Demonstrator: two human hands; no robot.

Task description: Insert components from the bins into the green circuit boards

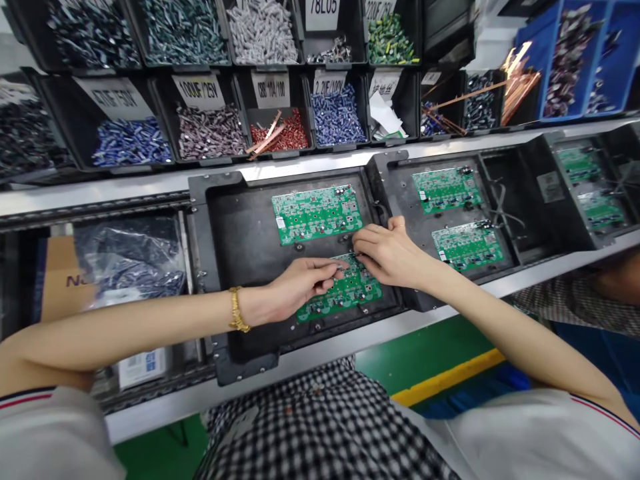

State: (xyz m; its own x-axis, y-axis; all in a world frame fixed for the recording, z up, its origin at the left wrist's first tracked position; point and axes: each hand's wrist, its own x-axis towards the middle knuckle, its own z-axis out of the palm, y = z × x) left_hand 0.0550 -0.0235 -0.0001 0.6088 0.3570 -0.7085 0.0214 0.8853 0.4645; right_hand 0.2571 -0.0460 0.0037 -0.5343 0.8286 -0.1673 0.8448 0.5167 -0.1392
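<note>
My left hand [300, 283] and my right hand [387, 253] meet over the near green circuit board [345, 293] in a black carrier tray [240, 247]. The left fingers are pinched together on the board's top; a small part may be between them, too small to tell. My right hand's fingers curl down onto the board's far edge, touching it. A second green board [315, 213] lies at the back of the same tray, untouched. A gold bracelet [237, 311] circles my left wrist.
To the right, another black tray [400, 180] holds two green boards [447, 189], and a third tray [565, 167] sits further right. Black bins of components [210, 130] and blue bins [570, 60] line the shelf behind. A bag of parts [130, 257] lies at left.
</note>
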